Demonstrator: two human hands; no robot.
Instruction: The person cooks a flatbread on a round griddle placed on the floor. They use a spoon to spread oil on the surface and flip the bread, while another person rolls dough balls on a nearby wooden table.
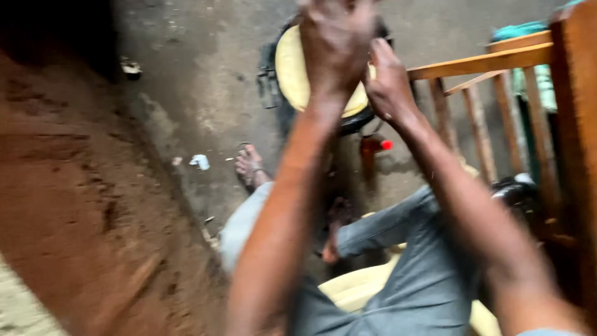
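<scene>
I see both hands raised together over a yellow disc [292,68] set in a dark frame on the floor: left hand [336,40] curled above it, right hand [388,81] pressed just beside, fingers closed, though blur hides whether either grip pinches anything. I'd judge a slip likely, the view being so smeared. A red-capped bottle [373,149] stands below; white scraps [200,162] lie left
</scene>
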